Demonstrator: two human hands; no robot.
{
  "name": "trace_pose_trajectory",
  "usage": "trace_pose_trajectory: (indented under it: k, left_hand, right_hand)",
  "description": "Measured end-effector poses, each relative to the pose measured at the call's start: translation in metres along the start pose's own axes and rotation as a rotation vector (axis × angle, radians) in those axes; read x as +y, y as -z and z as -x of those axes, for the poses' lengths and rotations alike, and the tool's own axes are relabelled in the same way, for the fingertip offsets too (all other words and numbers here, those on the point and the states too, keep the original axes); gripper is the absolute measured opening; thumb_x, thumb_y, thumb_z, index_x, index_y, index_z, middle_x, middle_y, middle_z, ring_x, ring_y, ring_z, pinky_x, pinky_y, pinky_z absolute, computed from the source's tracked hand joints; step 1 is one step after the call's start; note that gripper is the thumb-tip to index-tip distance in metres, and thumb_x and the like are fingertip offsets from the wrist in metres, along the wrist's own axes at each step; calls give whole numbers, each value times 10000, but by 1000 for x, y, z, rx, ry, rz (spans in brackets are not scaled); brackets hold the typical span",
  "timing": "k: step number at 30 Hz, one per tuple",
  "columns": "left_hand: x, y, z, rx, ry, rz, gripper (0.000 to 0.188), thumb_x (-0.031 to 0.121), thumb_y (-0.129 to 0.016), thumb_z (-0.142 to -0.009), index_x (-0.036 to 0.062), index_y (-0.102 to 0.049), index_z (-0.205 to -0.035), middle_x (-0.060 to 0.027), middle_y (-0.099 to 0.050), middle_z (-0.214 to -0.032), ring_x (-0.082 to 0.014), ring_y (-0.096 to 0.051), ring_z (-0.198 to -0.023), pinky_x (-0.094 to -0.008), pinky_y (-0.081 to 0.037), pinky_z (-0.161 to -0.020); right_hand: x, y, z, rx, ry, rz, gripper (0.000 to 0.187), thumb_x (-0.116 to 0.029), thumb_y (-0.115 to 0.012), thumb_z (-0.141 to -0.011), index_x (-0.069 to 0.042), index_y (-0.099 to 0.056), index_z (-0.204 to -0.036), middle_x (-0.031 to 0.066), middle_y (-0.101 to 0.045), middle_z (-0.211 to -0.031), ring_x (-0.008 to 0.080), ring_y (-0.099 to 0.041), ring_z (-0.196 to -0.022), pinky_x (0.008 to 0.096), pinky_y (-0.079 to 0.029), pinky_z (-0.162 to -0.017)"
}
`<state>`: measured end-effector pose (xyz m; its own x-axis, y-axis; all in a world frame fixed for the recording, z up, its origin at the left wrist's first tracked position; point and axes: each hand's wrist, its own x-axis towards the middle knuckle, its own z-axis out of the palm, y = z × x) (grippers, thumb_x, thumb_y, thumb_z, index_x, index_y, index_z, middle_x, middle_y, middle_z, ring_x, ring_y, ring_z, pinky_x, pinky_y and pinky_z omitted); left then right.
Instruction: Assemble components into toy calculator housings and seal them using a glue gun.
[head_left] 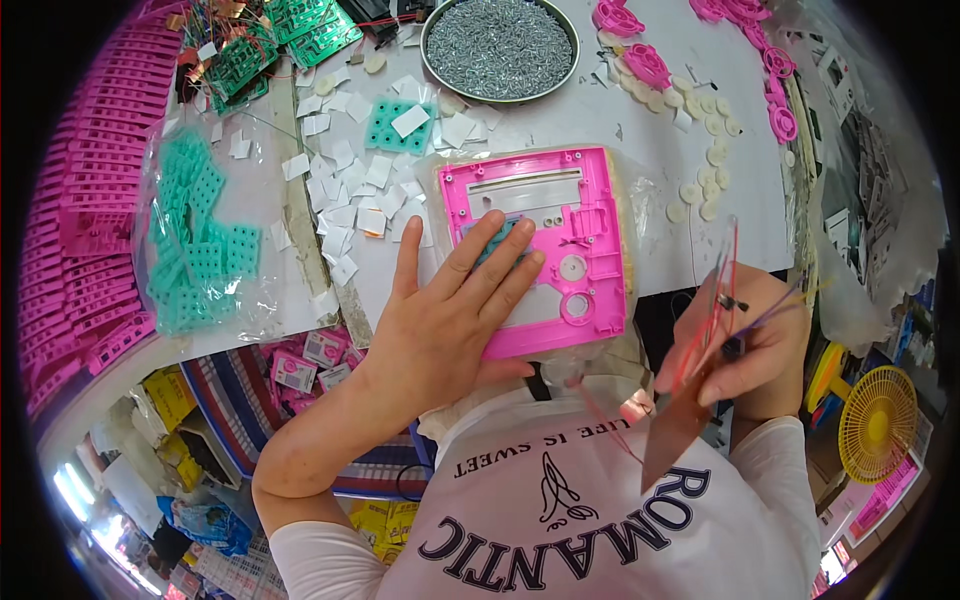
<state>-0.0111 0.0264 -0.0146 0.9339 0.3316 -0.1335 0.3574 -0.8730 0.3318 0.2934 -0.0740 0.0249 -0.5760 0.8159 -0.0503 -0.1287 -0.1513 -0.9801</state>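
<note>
My left hand (440,315) lies flat with its fingers spread on a pink plastic casing (597,300), which sits with its ribbed inner side up. Beneath those fingers a blue-green rubber keypad (512,232) shows in part. At the right, off the table's near edge, my right hand (750,335) is closed on a thin brown circuit board (680,430). Red and purple wires (722,300) trail from the board and stick up past the fingers, with a small black part among them. Under the casing is a plastic-wrapped pale pad (632,200).
A round metal tray (575,60) of screws stands at the back. White paper squares (345,190) and another keypad (385,130) lie left of the casing, near bagged keypads (205,245). Pink casings (110,190) pile up far left. Cream discs (690,190) lie at right.
</note>
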Motion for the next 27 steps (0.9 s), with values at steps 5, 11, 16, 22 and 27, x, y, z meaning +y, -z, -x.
trace_pose_trajectory:
  k: [5,11,16,22,27]
  left_hand:
    - [-1,0,5,35,11,89,1057,680,-722,-687,98,-424,-1518,-143,-327,-1626,-312,-276,-1522,-692,-63,-1169]
    - [-9,12,27,238,137,150,936,517,-772,-763,48,-434,-1498,-170,-374,-1591,-381,-318,-1491,-663,-103,-1169]
    - [-14,4,34,355,158,81,856,368,-806,-769,29,-459,-1475,-178,-470,-1508,-365,-449,-1392,-598,-286,-1125]
    - [13,-14,55,318,219,1288,690,250,-746,-871,-28,-471,-1439,-217,-567,-1374,-356,-591,-1196,-425,-491,-938]
    - [29,-24,51,157,-55,1341,704,230,-736,-898,-53,-433,-1466,-192,-594,-1333,-307,-599,-1184,-363,-519,-847]
  right_hand:
    - [-11,-12,-14,-12,58,-52,297,-128,-773,-866,10,-740,-1127,101,-750,-873,105,-603,-483,237,-423,-451]
    - [6,-10,-16,43,33,141,320,-77,-751,-874,31,-693,-1170,124,-754,-913,113,-627,-533,236,-444,-491]
    - [3,-16,-40,-55,-203,142,225,-46,-761,-835,64,-701,-1021,173,-745,-1002,270,-737,-811,336,-560,-740]
    - [2,-11,-77,84,-297,164,198,-65,-732,-870,60,-677,-1014,154,-745,-1041,201,-726,-773,274,-535,-621]
    - [11,-1,-64,-40,-58,91,259,-58,-768,-823,52,-669,-1036,153,-733,-1081,189,-710,-895,320,-539,-754]
